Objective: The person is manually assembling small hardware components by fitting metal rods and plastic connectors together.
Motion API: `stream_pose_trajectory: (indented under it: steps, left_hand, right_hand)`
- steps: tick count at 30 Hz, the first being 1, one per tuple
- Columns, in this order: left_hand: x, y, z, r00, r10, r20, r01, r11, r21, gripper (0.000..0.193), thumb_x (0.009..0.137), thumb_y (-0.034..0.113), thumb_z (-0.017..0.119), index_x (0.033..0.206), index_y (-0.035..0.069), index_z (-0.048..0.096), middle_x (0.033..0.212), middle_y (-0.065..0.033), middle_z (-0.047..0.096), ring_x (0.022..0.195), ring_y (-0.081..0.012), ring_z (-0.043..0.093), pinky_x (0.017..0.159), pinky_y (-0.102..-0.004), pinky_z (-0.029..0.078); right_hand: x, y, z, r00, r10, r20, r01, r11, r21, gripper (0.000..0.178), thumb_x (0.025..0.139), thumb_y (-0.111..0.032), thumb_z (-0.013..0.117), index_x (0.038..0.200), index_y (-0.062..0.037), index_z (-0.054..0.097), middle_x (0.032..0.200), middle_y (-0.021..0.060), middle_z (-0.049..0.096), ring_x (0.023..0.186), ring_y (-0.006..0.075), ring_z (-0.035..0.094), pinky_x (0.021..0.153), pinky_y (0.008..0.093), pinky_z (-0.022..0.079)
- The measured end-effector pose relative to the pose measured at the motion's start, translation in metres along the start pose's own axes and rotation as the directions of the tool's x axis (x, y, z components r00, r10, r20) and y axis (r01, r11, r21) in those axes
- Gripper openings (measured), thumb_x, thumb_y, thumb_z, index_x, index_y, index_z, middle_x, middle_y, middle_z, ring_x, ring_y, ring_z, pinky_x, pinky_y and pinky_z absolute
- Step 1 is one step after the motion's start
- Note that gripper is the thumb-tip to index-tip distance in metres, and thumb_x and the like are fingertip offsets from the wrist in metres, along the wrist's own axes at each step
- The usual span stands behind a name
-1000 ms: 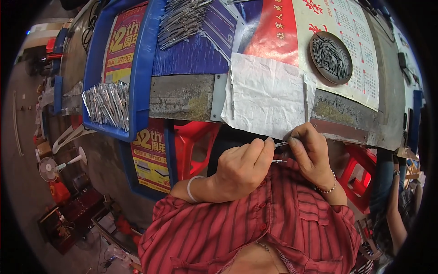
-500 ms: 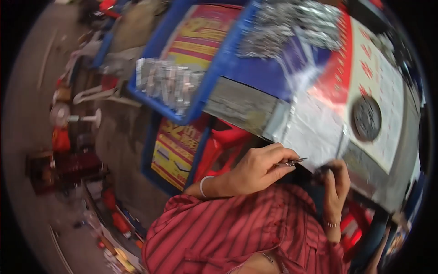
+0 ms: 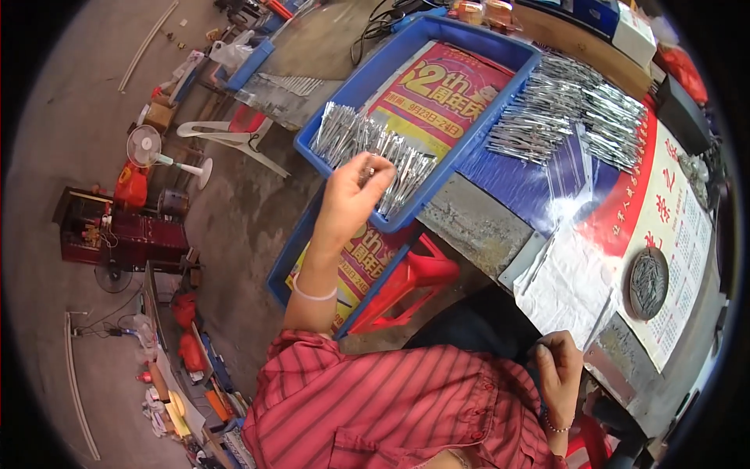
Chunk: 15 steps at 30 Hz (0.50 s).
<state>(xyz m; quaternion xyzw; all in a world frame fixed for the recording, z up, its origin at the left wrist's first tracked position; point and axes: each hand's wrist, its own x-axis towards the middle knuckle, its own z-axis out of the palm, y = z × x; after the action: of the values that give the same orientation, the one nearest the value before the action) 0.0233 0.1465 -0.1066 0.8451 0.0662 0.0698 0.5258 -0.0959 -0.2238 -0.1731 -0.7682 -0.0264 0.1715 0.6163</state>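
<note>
Left hand [image 3: 350,202] is by metal strips [image 3: 405,170] beside a lettered pink sheet [image 3: 437,98]

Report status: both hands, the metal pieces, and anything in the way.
Left hand curled at the blue tray, contents unclear. Right hand curled near the white paper, grip unclear. Slim metal pieces piled in tray's near end, partly hidden by left hand.

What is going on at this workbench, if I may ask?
A person's left hand, fingers curled together, is at the heap of slim silvery pieces in the near end of a blue tray; whether it grips one is unclear. The right hand is loosely curled near the bench edge, below a crumpled white sheet. More silvery pieces lie beside the tray, and a round dish holds dark, thin pieces.
</note>
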Motion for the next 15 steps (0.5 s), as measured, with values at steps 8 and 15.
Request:
stream_pose_trajectory:
  steps: [8, 15]
  left_hand:
    - [0.016, -0.016, 0.019, 0.989, 0.149, 0.019, -0.142, 0.886, 0.442, 0.021, 0.078, 0.015, 0.07, 0.08, -0.003, 0.06, 0.079, -0.0167, 0.063, 0.067, -0.026, 0.063, 0.062, -0.035, 0.049]
    - [0.011, -0.019, 0.022, 0.99, 0.139, -0.008, -0.123, 0.9, 0.417, 0.024, 0.079, 0.015, 0.068, 0.092, -0.003, 0.058, 0.082, -0.0175, 0.065, 0.07, -0.0265, 0.065, 0.064, -0.036, 0.05]
  right_hand:
    - [-0.004, -0.02, 0.002, 0.998, -0.026, 0.049, 0.032, 0.992, -0.123, 0.005, 0.083, -0.001, 0.06, 0.086, 0.0017, 0.056, 0.067, 0.0122, 0.057, 0.056, 0.0209, 0.056, 0.055, 0.0285, 0.044]
    - [-0.007, -0.026, -0.006, 0.996, -0.072, 0.056, 0.081, 0.979, -0.186, 0.006, 0.082, -0.001, 0.06, 0.086, 0.0011, 0.057, 0.068, 0.0128, 0.057, 0.059, 0.0245, 0.058, 0.056, 0.0301, 0.045]
